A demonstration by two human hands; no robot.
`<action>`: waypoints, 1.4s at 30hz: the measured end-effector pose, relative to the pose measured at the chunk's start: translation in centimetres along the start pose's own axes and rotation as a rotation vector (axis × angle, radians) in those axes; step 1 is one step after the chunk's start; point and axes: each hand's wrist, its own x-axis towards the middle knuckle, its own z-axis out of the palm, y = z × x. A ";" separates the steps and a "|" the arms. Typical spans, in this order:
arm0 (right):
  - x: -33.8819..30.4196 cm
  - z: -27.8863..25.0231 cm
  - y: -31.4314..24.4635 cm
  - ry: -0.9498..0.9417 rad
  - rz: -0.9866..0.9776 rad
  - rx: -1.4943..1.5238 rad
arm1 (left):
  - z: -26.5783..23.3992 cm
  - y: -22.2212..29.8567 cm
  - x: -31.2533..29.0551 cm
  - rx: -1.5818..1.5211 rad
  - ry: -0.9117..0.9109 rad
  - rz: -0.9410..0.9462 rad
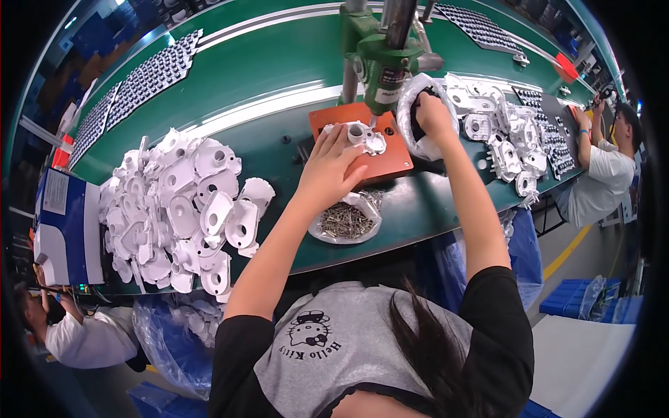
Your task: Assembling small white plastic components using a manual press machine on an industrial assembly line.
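Note:
My left hand (333,167) lies with its fingers stretched out on an orange fixture plate (383,167), its fingertips against a white plastic housing part (369,138) with a round collar. Above that part stands a green press (383,73), its thin metal tip close over the part's right side. My right hand (433,115) reaches into a white plastic bag (423,148) with dark contents, just right of the press; its fingertips are hidden inside. Near my left wrist, a second bag (348,221) holds many small metal pins or screws.
White plastic parts are heaped at left (178,198), and a smaller pile (512,132) lies at right. Trays of small dark pieces (153,76) line the green conveyor (272,56). A blue and white box (68,226) stands at far left. Co-workers sit at both sides.

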 end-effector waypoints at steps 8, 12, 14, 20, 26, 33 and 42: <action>-3.9 -7.5 -6.3 -0.187 -0.113 0.765 | 0.5 0.0 -0.4 -0.010 0.086 -0.040; -5.9 -4.8 -8.3 -0.378 -0.140 1.003 | 0.8 -0.2 -0.4 0.001 0.128 -0.033; -6.3 -4.8 -8.9 -0.371 -0.113 0.908 | 0.8 -0.4 -0.4 -0.003 0.133 -0.037; -6.3 -3.5 -9.0 -0.177 -0.259 0.774 | 0.6 -0.4 -0.4 -0.071 0.082 -0.067; -7.5 -3.9 -9.9 0.028 -0.373 0.262 | 0.8 -0.5 -0.4 -0.064 0.120 -0.042; -12.2 -7.1 -10.6 0.078 -0.464 0.495 | 0.3 -0.7 -0.7 -0.118 0.037 -0.060; -19.2 -7.1 -11.4 -0.320 -0.882 0.376 | 0.5 -0.9 -0.8 -0.097 0.054 -0.047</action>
